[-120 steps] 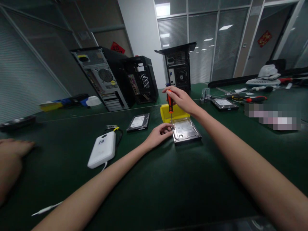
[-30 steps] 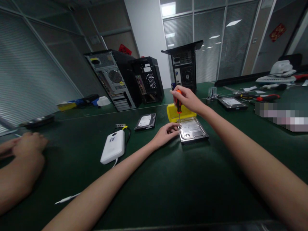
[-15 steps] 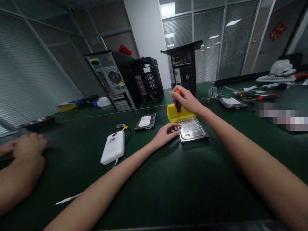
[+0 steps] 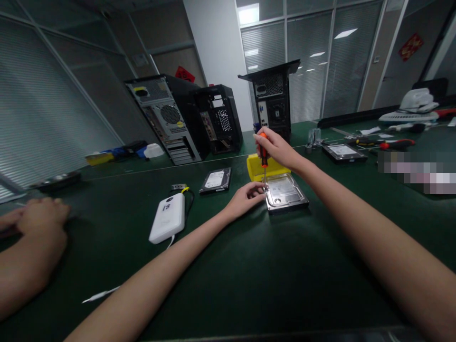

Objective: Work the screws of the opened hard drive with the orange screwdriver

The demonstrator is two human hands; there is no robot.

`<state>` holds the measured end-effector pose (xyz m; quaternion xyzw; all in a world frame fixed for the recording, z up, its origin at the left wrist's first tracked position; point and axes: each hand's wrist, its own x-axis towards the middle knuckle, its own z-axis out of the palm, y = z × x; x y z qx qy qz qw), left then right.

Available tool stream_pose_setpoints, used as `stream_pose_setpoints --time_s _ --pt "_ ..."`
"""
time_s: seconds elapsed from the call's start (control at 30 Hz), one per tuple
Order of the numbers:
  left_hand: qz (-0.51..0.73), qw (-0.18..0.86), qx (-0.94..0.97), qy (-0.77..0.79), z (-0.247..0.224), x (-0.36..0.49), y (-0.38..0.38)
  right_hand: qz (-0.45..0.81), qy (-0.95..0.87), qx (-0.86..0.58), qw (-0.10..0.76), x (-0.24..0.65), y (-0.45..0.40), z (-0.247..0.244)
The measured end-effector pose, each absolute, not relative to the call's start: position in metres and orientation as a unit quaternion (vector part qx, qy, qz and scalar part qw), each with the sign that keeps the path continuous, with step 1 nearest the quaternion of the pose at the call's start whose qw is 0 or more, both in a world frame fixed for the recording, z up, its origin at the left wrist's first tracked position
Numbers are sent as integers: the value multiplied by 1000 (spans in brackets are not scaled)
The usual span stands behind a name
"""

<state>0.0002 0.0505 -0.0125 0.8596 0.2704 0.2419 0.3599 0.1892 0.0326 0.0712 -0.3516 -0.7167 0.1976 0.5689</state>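
Observation:
My right hand [image 4: 272, 146] grips the orange and black handle of a screwdriver [image 4: 264, 156]. Its shaft points down to the left edge of a silver hard drive [image 4: 285, 192], which lies on the green table. My left hand [image 4: 245, 199] rests at that same left edge, fingers curled close to the screwdriver tip; whether they pinch something small there is hidden. A yellow case [image 4: 253, 168] sits open right behind the drive. To the left lies another hard drive [image 4: 215, 180] with a white label.
A white power bank [image 4: 168, 217] with a cable lies on the left. Computer cases [image 4: 178, 118] stand at the back. At the right are a third drive [image 4: 343, 152] and pliers [image 4: 397, 144]. Another person's hands [image 4: 44, 216] are at the far left.
The fingers of my right hand have shifted slightly around the screwdriver handle. The other person's hands at the far left have moved a little. The drive has stayed in place.

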Motion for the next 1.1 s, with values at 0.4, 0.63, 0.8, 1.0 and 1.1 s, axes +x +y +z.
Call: stream_pose_setpoints --time_s 0.4,0.63,0.8,1.0,1.1 --pt "238 357 861 274 -13 1 51 143 -728 -362 564 187 27 75" --pt "237 358 860 274 -12 1 50 177 -727 -346 565 188 27 74" --pt "238 357 859 277 -12 1 49 171 -725 -361 562 187 22 73" --pt "241 358 859 276 -12 1 50 173 -722 -371 558 186 19 74" --pt "241 358 859 277 -12 1 50 172 -724 -368 558 186 19 74"
